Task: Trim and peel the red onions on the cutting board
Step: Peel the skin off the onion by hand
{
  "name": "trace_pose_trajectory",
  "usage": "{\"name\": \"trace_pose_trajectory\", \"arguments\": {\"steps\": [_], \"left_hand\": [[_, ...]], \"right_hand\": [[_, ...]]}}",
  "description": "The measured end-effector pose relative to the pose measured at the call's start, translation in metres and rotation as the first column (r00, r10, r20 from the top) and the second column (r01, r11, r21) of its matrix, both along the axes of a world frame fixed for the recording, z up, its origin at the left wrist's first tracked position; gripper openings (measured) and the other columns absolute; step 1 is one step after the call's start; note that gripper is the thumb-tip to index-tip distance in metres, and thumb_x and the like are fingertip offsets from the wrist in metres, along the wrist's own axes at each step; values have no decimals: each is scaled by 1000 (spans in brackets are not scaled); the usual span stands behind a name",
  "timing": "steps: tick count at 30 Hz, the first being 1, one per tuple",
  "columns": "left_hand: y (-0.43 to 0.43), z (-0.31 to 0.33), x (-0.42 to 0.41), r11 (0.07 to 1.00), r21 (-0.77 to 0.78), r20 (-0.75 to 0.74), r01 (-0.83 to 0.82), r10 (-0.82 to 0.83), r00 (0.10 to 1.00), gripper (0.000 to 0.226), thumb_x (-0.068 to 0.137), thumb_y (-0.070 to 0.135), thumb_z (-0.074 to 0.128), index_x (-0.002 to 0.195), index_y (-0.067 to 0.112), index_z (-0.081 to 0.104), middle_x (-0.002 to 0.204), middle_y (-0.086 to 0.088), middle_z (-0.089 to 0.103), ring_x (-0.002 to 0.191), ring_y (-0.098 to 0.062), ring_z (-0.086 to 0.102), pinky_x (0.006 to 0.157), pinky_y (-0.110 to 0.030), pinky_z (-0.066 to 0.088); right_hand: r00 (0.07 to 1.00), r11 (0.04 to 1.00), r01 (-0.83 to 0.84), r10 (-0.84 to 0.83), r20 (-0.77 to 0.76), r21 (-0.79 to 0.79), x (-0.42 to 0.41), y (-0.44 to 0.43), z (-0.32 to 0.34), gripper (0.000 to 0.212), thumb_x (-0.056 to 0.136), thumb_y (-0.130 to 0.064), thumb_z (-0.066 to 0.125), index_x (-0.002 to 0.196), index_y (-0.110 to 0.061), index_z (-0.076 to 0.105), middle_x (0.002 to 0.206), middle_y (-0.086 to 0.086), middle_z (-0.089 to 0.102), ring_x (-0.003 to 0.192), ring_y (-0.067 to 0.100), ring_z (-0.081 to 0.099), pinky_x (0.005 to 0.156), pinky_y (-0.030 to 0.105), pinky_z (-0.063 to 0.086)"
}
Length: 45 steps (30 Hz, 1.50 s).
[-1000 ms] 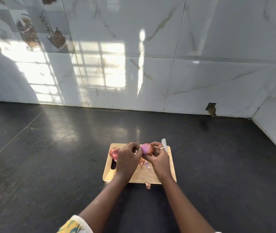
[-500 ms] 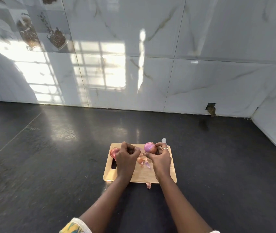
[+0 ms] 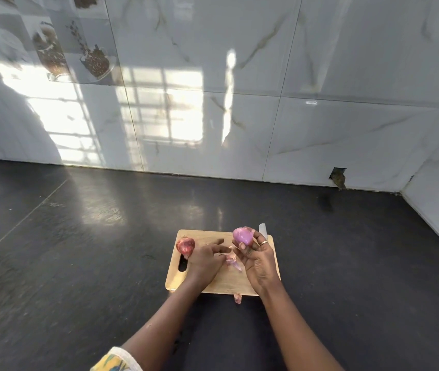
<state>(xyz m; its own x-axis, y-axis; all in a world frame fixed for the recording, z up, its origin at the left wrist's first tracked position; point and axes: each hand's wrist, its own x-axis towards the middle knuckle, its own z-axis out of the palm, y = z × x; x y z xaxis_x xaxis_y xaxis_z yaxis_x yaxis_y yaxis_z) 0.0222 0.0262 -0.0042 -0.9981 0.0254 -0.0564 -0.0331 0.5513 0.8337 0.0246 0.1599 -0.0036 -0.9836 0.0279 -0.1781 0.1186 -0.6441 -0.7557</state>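
A wooden cutting board (image 3: 213, 286) lies on the dark counter. My right hand (image 3: 258, 259) holds a peeled, glossy pink onion (image 3: 243, 235) up over the board's far right part; a white knife blade (image 3: 262, 229) sticks up behind its fingers. My left hand (image 3: 206, 259) hovers low over the board's middle, fingers spread, holding nothing. An unpeeled red onion (image 3: 185, 245) sits at the board's far left corner, by the handle slot. Loose pink peels (image 3: 233, 261) lie on the board between my hands.
One scrap of peel (image 3: 237, 298) lies on the black counter (image 3: 79, 263) just off the board's near edge. A white marble-tiled wall (image 3: 239, 103) runs behind, meeting a side wall at the right. A small hole (image 3: 337, 176) shows low in the back wall.
My left hand let go of the pink onion, dropped toward the board and spread its fingers. My right hand kept the onion and lifted it slightly right. The unpeeled onion is now uncovered.
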Motion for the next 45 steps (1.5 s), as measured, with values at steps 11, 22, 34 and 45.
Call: {"name": "trace_pose_trajectory", "arguments": {"steps": [11, 22, 34, 45], "left_hand": [[5, 11, 0, 956, 279, -224, -89, 155, 962, 23, 78, 21, 71, 100, 16, 70, 94, 8, 71, 86, 4, 65, 81, -14, 50], [10, 17, 3, 991, 135, -276, 13, 25, 961, 25, 81, 21, 68, 105, 18, 69, 104, 15, 65, 95, 1, 62, 86, -16, 49], [7, 15, -3, 996, 82, -302, 30, -4, 953, 14, 79, 14, 69, 92, 13, 75, 93, 14, 68, 83, 7, 61, 77, -8, 46], [8, 13, 0, 992, 102, -347, -72, 103, 932, 15, 79, 13, 68, 93, 13, 72, 82, 3, 72, 75, -4, 65, 70, -4, 46]], "right_hand": [[999, 999, -39, 40, -37, 16, 0, 1, -1, 66, 59, 42, 31, 94, -8, 55, 106, 20, 59, 84, 24, 66, 52, 24, 53], [995, 971, 9, 16, -99, 241, 0, 2, -6, 61, 40, 18, 52, 93, -10, 60, 104, 9, 63, 96, 22, 62, 84, 39, 51], [995, 897, -11, 53, -82, 443, -2, 12, -6, 62, 53, 36, 46, 88, -12, 66, 98, 7, 66, 93, 22, 63, 67, 28, 53], [992, 965, -105, 119, -48, 240, 2, 10, 0, 59, 52, 28, 40, 98, -1, 62, 95, 10, 68, 84, 24, 64, 59, 26, 54]]}}
